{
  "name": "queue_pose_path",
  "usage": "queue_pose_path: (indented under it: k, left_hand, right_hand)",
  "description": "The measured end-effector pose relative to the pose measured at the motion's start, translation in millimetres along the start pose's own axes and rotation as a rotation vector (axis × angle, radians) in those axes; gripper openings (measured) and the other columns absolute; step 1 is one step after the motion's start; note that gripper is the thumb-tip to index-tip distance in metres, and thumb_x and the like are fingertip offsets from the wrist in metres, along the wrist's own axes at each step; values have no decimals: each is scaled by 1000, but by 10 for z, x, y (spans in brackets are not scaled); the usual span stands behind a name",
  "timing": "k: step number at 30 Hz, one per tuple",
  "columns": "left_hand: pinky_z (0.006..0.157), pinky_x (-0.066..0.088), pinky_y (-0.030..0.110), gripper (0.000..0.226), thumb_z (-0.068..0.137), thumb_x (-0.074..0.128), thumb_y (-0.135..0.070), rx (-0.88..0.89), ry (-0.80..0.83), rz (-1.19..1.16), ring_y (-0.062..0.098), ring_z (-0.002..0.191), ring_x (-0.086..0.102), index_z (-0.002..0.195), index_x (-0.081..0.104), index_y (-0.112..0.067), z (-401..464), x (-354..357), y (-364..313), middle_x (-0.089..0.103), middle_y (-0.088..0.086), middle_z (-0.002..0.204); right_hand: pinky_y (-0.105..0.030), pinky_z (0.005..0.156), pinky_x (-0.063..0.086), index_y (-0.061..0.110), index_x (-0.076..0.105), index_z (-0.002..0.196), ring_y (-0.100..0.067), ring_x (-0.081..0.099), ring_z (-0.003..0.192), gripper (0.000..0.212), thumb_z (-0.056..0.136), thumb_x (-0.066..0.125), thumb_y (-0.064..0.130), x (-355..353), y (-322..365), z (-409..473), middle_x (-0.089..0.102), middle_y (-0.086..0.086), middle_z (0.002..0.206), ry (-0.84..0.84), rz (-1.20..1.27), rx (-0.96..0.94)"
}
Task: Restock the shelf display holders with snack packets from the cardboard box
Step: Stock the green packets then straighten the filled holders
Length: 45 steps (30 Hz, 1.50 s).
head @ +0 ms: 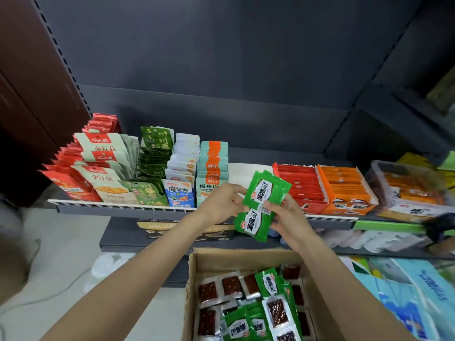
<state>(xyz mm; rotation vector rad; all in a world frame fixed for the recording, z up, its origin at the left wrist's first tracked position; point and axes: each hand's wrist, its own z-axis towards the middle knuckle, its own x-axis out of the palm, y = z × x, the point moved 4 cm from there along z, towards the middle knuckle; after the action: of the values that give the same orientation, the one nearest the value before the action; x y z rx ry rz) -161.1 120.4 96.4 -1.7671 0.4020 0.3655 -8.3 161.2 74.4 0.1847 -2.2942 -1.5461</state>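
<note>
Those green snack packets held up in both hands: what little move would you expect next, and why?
Probably carrying the green plastic snack packets forward into the white gap on the shelf, between the teal-and-orange packet row and the red cardboard display box. Both the left hand and right hand already grip them above the brown cardboard box, level with that gap.

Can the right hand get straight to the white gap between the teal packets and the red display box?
Probably yes: the right hand holds green packets just before the white gap, nothing between, though the left hand also grips them.
</note>
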Motion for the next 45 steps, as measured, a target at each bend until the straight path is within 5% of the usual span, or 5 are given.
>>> queue_pose_path:
  k: [12,22,29,35,45]
  left_hand:
    - [80,46,21,23,89,52,1,147,-311,448,18,91,65,100,70,-9,836,-328,-525,71,8,95]
    - [74,38,25,23,89,53,-4,51,-212,841,25,100,59,105,64,-17,1556,-301,-331,61,5,110]
    - [72,45,35,20,88,54,-4,33,-179,1068,30,100,62,104,58,-16,1686,-171,-168,57,6,108]
    - [102,35,41,38,89,52,-1,-35,-112,1352,33,126,40,127,54,-7,1843,-8,-185,40,16,136]
    - [100,35,39,35,87,58,-4,-86,-79,1365,26,115,57,120,55,-15,1903,55,-73,59,5,123]
  right_hand:
    - [-16,72,50,13,70,91,-11,65,79,22,74,74,-1,-411,605,842,71,-8,98,-83,-451,-154]
    - [-26,65,41,11,70,93,-16,63,78,16,81,73,21,-356,511,1576,67,0,83,8,-1137,-403]
    - [-32,86,44,16,65,113,-20,54,103,25,90,61,24,-263,502,1715,63,-4,110,-25,-1581,-601]
    - [-38,107,29,17,60,125,-19,30,132,34,92,57,27,-172,298,1840,38,-2,141,101,-1869,-596]
    - [-36,95,38,14,58,122,-22,52,113,30,92,52,13,-176,253,1941,58,-6,121,58,-1996,-585]
